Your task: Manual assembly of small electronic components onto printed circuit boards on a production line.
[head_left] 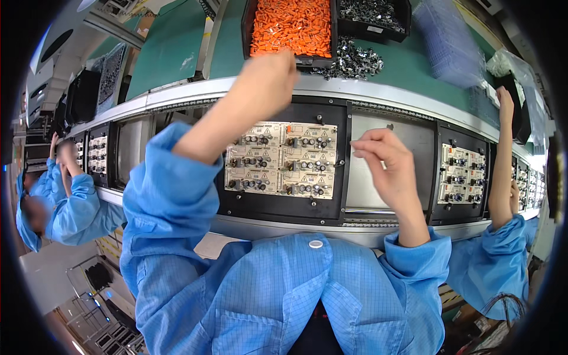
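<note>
My left hand (266, 83) is at the near edge of a black bin (333, 35) heaped with small orange parts (290, 26). Its fingers look curled together, slightly blurred, and whatever they may hold is hidden. My right hand (387, 168) hovers beside the frame's right edge, thumb and index finger pinched; any piece between them is too small to name. Between the hands lies a panel of cream circuit boards (281, 160) in a black frame (284, 208). Capacitors and other components stand on the boards, with one orange part (289, 128) near the top edge.
Behind the rail (367, 90) are a second black bin (374, 29) of dark metal parts, a loose pile of them (358, 61) and clear plastic trays (447, 44). Another framed panel (461, 174) sits to the right. Co-workers' arms (502, 160) (74, 163) work on both sides.
</note>
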`<act>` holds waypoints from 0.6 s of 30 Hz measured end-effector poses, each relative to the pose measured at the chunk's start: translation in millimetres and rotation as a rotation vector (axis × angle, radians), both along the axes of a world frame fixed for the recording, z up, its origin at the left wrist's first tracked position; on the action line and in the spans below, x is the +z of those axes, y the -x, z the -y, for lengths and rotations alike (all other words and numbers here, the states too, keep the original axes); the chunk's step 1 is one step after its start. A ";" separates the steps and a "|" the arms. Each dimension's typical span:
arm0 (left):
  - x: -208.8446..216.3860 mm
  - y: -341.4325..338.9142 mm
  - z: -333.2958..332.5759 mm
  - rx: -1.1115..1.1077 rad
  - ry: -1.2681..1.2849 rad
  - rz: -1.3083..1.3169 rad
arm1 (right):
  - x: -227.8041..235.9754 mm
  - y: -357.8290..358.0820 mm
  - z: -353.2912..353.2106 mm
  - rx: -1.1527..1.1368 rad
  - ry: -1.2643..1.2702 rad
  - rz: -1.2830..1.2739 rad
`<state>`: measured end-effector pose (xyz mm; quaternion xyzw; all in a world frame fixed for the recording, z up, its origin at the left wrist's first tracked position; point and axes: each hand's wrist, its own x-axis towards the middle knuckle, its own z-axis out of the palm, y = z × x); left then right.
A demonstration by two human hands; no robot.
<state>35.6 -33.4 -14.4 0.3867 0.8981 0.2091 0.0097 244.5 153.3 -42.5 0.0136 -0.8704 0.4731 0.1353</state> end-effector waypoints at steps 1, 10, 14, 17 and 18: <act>-3.8 19.0 -3.9 0.016 -0.089 -0.181 | 0.7 1.9 5.9 0.009 -0.011 0.006; -11.6 83.5 -33.2 0.109 0.055 -0.300 | -4.5 26.6 26.9 0.080 -0.260 0.043; -15.7 84.5 -31.9 0.083 -0.055 -0.310 | -3.1 28.2 29.3 0.086 -0.293 0.066; -14.6 86.4 -32.3 0.105 -0.057 -0.281 | -2.4 28.6 31.0 0.084 -0.308 0.061; -14.3 87.5 -32.1 0.112 -0.058 -0.268 | -2.7 29.1 31.5 0.086 -0.316 0.070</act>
